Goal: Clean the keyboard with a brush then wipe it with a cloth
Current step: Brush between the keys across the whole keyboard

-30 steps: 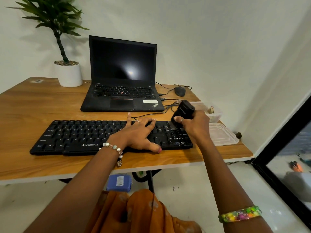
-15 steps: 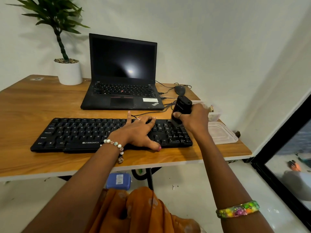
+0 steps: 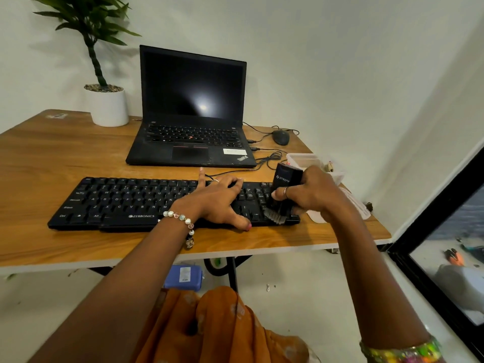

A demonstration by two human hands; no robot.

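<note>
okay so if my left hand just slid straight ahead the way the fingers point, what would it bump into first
Probably the loose black cable lying just past the keyboard, then the laptop front edge. The left hand lies flat on the keys; depth is hard to judge.

The long black plastic keyboard [image 3: 146,203] lies on the wooden table [image 3: 52,158]. At 12 o'clock from it sits the open black laptop [image 3: 192,111]. The white round plant pot [image 3: 108,107] stands at 11 o'clock. The small dark mouse [image 3: 280,137] and clear plastic box [image 3: 303,159] lie at 2 o'clock.
</note>
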